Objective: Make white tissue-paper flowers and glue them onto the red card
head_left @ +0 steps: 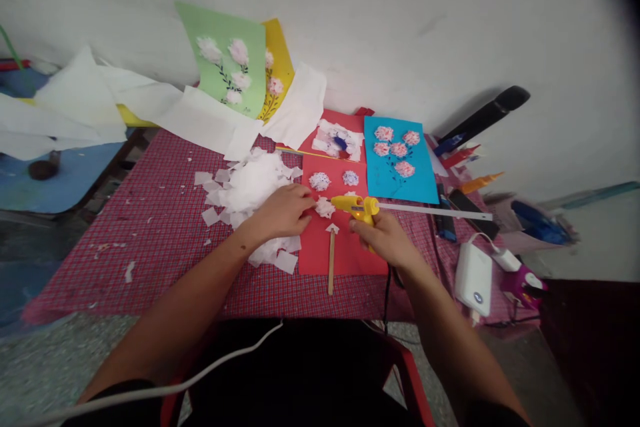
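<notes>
In my right hand is a yellow hot glue gun, with a long white glue stick jutting from its back. Its nozzle points left, at a ruffled white paper flower on the red card. My left hand is just left of that flower, fingers bent and thumb apart, with nothing visible in it; I cannot tell whether it touches the flower. Two purple-tinted paper flowers sit higher on the card. A wooden stick lies below, a small piece of white paper at its tip.
A heap of white paper squares lies left of the card. Finished flower cards in blue and green are behind. Pens, a white power bank and cables crowd the right. Checked cloth covers the table.
</notes>
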Demonstrator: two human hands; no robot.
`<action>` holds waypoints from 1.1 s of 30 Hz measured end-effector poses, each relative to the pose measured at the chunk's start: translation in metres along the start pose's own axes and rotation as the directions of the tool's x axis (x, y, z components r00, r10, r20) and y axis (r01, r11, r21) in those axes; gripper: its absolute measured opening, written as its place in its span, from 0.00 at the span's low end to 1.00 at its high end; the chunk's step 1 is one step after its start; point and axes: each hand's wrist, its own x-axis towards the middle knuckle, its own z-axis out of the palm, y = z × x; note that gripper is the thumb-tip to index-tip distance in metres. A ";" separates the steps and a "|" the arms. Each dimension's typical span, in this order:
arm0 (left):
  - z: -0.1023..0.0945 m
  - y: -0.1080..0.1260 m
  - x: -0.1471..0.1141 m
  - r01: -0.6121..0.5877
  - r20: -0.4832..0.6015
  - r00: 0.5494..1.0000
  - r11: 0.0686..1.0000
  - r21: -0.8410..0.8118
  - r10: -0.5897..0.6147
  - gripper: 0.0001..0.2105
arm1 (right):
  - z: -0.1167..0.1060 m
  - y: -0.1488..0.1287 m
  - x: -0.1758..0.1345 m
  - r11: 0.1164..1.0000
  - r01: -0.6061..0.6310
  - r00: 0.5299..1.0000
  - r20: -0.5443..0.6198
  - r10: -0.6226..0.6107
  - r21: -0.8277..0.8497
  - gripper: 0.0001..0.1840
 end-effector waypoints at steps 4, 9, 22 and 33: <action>-0.001 0.000 0.000 0.010 -0.016 1.000 1.000 -0.015 -0.010 0.12 | -0.004 -0.001 0.001 0.998 -0.056 0.998 0.008 0.056 -0.025 0.16; -0.002 0.000 0.001 0.019 -0.010 1.000 1.000 0.015 -0.019 0.08 | -0.004 -0.009 0.002 0.997 -0.072 0.997 0.004 0.072 0.003 0.16; 0.000 0.000 -0.001 0.021 -0.032 0.999 1.000 -0.019 -0.022 0.13 | 0.001 -0.032 0.016 0.991 -0.041 0.998 0.040 0.047 -0.131 0.16; 0.000 0.000 -0.001 0.021 -0.022 1.000 1.000 -0.005 -0.022 0.11 | -0.005 -0.042 0.020 0.981 -0.023 0.998 0.055 0.034 -0.194 0.14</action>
